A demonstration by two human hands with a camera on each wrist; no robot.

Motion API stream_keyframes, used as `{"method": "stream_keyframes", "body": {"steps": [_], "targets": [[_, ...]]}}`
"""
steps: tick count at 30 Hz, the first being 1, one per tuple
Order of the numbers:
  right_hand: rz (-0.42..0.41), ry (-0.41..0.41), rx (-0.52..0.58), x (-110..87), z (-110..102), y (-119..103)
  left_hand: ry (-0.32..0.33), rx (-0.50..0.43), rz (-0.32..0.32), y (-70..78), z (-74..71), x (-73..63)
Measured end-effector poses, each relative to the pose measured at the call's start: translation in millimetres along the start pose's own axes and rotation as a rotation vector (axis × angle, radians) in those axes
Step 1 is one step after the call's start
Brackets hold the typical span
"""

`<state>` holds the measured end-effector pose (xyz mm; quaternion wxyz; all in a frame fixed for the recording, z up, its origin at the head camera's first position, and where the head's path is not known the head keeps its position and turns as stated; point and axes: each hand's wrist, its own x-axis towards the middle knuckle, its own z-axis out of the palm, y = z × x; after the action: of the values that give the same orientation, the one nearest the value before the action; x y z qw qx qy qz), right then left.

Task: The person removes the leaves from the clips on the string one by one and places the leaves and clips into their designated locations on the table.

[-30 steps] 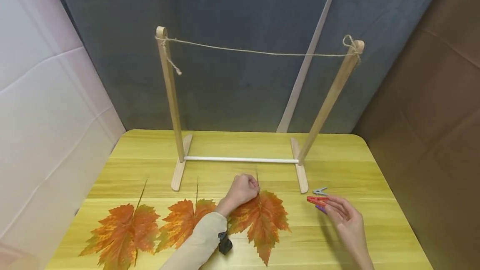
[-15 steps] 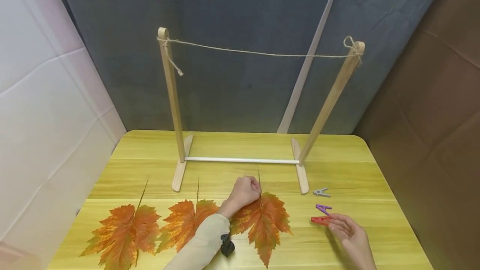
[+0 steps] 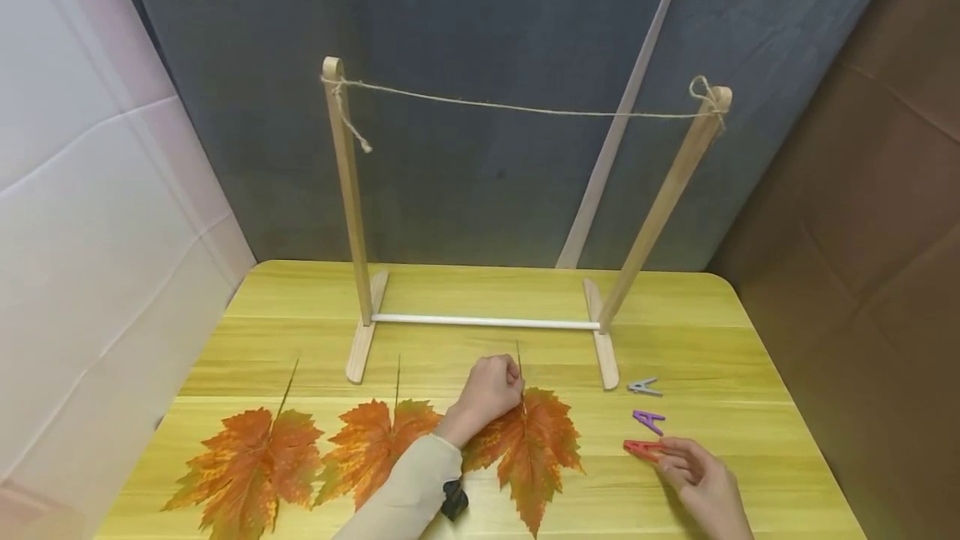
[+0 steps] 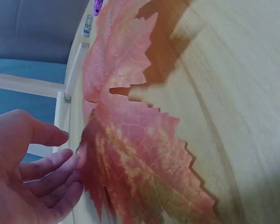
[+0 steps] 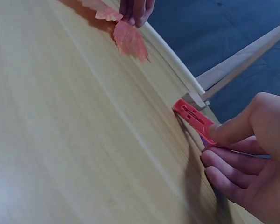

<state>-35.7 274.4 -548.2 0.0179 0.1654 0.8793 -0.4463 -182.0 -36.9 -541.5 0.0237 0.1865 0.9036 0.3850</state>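
Note:
My left hand [image 3: 491, 394] pinches the stem of the rightmost orange-red maple leaf [image 3: 536, 448], which lies on the table. In the left wrist view, my fingertips [image 4: 67, 161] are at that leaf's base, and their exact contact is partly hidden. My right hand [image 3: 705, 482] holds a red clothespin [image 3: 641, 449] between thumb and fingers, low over the table at the right. Just behind it lies a purple clothespin [image 3: 648, 421], and a grey clothespin [image 3: 644, 387] is farther back. The right wrist view shows the red clothespin [image 5: 195, 121] under my thumb.
Two more maple leaves, one at the left [image 3: 255, 469] and one in the middle [image 3: 375, 444], lie with stems pointing away. Behind stands a wooden frame [image 3: 351, 207] with a white crossbar [image 3: 487, 322] and twine [image 3: 517, 107] strung between its post tops.
My right hand has moved toward the near edge with the red clothespin. The purple clothespin, earlier against that hand, now lies apart on the table. My left hand stays at the leaf stem.

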Motion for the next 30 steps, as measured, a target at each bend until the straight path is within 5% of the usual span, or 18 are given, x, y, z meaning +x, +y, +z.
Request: {"method": "stream_keyframes", "body": {"steps": [10,20,30], "targets": [[-0.101,0.05,-0.185,0.4,0.0,4.1,-0.089,-0.027,-0.066,6.2,-31.7,-20.2],[-0.1,0.064,-0.19,1.7,-3.9,3.3,-0.076,-0.05,-0.127,-1.2,-60.3,-37.4],[-0.304,0.192,-0.19,6.4,-13.5,-24.7,-0.037,-0.099,-0.148,-18.0,-82.8,-62.3]]}}
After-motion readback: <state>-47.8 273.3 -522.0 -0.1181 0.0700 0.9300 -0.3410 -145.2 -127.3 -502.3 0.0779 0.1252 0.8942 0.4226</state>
